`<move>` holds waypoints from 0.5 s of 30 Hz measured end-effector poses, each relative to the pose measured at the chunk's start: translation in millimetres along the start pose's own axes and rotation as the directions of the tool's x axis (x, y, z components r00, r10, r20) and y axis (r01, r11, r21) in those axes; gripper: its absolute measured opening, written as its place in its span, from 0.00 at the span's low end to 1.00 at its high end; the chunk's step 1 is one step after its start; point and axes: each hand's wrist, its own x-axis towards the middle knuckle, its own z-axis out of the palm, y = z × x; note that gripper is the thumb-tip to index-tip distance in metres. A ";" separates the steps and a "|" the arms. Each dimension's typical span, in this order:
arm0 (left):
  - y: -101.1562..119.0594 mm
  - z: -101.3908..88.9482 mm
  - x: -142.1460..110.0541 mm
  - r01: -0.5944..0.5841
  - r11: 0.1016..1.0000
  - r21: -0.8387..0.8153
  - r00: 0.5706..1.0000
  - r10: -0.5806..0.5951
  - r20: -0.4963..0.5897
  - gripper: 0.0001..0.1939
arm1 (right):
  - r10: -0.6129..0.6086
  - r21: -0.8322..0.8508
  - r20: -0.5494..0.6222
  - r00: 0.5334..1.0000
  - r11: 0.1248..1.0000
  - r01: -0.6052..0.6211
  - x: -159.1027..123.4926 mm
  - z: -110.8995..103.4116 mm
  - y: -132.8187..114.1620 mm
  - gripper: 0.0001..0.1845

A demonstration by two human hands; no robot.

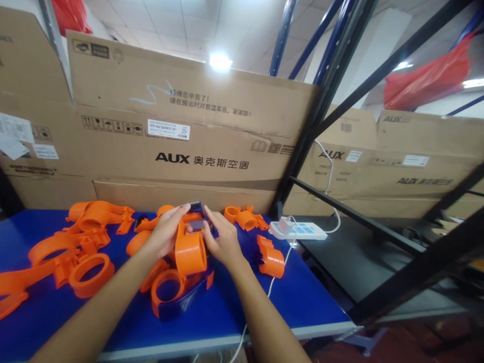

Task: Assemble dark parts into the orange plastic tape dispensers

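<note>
Both hands are at one orange plastic tape dispenser (pixel 191 252), held up over the middle of the blue table (pixel 302 297). Its round ring hangs down toward me. My left hand (pixel 168 229) is closed around its left side. From the right, my right hand (pixel 223 237) grips the upper part with thumb and fingers, at a small dark piece (pixel 195 206) on its far end. A greyish block (pixel 196 225) shows between the hands; I cannot make out what it is. Just below lie more orange dispensers (pixel 166 290), one with a dark blue strip along its edge.
Several orange dispensers (pixel 91 275) are heaped at the left. Others lie at the back (pixel 245 219) and at the right (pixel 272 259). A white power strip (pixel 297 230) with a cable sits by the black rack post (pixel 302 146). AUX cardboard (pixel 212 146) stands behind the table.
</note>
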 end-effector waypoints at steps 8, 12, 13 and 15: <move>-0.7 5.3 -2.1 0.056 0.998 -0.008 0.995 -0.055 0.089 0.15 | -0.028 -0.110 0.017 0.999 0.993 0.030 -4.9 5.7 3.8 0.30; 1.8 7.1 -4.0 0.074 0.997 0.009 0.988 -0.074 0.133 0.13 | -0.029 -0.153 0.008 1.000 0.988 0.030 -7.4 7.4 0.5 0.30; 2.2 7.4 -4.4 0.076 0.997 0.007 0.988 -0.076 0.138 0.13 | -0.039 -0.171 0.001 0.999 0.985 0.039 -7.8 7.8 0.2 0.30; 2.6 8.0 -4.9 0.085 0.996 -0.001 0.985 -0.084 0.151 0.12 | -0.064 -0.207 -0.011 0.998 0.977 0.060 -8.5 8.8 0.5 0.30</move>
